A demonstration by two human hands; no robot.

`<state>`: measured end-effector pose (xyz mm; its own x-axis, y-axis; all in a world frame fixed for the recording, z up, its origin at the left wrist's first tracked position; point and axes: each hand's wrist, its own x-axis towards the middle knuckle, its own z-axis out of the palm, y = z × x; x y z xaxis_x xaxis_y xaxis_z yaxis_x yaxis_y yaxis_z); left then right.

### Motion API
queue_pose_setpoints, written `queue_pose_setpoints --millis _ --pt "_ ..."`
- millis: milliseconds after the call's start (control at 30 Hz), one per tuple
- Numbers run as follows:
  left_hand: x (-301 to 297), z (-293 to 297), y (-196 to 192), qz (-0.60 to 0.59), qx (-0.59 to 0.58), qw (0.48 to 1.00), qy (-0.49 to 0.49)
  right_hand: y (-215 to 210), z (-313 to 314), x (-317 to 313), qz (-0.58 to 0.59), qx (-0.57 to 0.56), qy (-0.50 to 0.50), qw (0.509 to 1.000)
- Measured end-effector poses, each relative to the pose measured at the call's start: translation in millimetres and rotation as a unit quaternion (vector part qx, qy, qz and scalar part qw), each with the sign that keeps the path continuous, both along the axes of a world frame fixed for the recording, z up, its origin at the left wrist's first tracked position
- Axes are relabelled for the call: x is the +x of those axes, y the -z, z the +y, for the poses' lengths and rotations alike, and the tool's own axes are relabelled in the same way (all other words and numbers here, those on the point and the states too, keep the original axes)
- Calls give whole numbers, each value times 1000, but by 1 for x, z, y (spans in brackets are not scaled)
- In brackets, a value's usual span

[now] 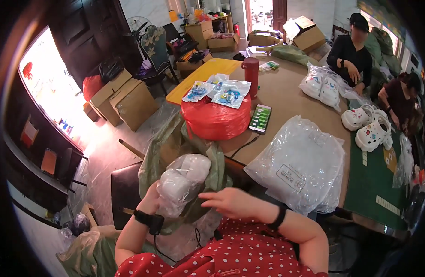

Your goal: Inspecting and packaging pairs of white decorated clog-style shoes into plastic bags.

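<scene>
A pair of white clogs in a clear plastic bag is in my left hand, whose fingers are closed on the bag's near left side. The bag hangs at the mouth of a green woven sack. My right hand is just right of the bag, palm down, with its fingers stretched out and nothing in them. To the right, a stack of clear plastic bags lies on the brown table and hangs over its near edge. The sack's inside is mostly hidden.
On the table are a red roll of plastic twine topped by small charm packets, a phone, a red flask and unbagged white clogs. A person in black stands beyond bagged clogs. Cardboard boxes stand left.
</scene>
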<state>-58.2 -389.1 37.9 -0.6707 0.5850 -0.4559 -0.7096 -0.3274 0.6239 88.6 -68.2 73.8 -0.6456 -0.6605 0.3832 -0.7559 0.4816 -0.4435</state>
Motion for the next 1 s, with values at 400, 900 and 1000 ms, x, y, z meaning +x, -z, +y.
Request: queue_pose_setpoints --millis 400,900,1000 --pt "-120 107 155 -144 -143 978 -44 15 -38 0 68 83 17 994" --pt "-54 15 143 193 -535 720 397 24 -23 11 29 12 52 998" --pt "-62 23 103 262 -573 601 492 25 -20 12 -4 17 50 999"
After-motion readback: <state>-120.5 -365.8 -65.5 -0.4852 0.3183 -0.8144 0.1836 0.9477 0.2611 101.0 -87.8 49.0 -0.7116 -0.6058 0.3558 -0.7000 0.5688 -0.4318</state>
